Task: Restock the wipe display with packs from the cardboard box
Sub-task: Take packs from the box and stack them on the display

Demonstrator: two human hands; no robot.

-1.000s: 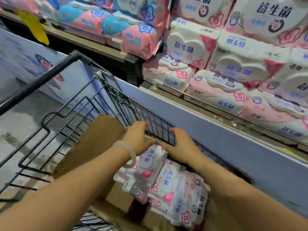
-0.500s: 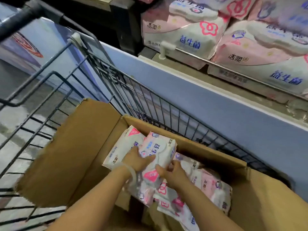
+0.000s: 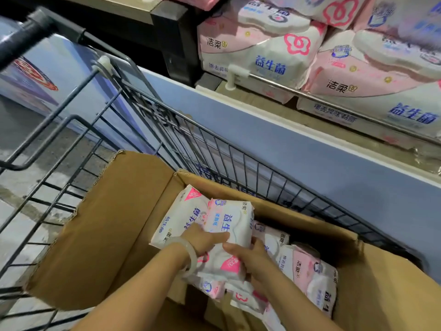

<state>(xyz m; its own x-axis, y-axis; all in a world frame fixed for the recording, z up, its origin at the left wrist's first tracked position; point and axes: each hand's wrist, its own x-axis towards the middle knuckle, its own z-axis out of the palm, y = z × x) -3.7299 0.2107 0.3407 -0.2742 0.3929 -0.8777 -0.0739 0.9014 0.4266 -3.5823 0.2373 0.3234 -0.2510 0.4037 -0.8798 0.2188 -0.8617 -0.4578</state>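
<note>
My left hand (image 3: pixel 205 237) and right hand (image 3: pixel 248 255) both curled their fingers around a wipe pack (image 3: pixel 229 223) near the cardboard box (image 3: pixel 124 211)'s far left corner.

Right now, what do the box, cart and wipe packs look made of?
Box: brown corrugated cardboard, matte, with a torn, ragged flap edge. Cart: dark metal wire grid, probably coated. Wipe packs: soft plastic film, printed pink and white, slightly glossy and wrinkling where both hands grip them.
</note>
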